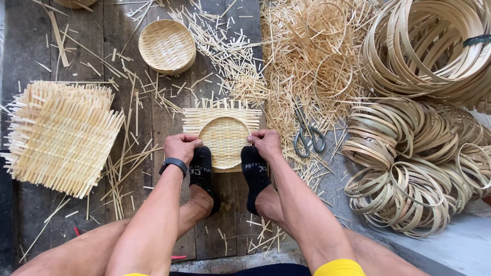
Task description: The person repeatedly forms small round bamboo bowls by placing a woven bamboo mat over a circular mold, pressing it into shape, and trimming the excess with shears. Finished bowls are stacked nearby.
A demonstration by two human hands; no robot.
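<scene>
the person is sitting on the wooden floor [30,41] and pressing a round bamboo hoop down into a square woven mat [223,134], forming it into a shallow basket; both socked feet are pinning the mat's near edge. the left hand [180,147] is closed, pinching the hoop's left rim, and the right hand [264,142] is closed the same way on the right rim. this looks like the shaping step, and the next move seems to call for even pressure round the rim so the weave is seating without buckling. a finished basket [166,46] is lying further off, a stack of flat mats [61,135] to the left, scissors [307,135] just right of the work, and coils of hoops [409,168] beyond. loose splinters are littering the floor, crowding the mat's far edge.
</scene>
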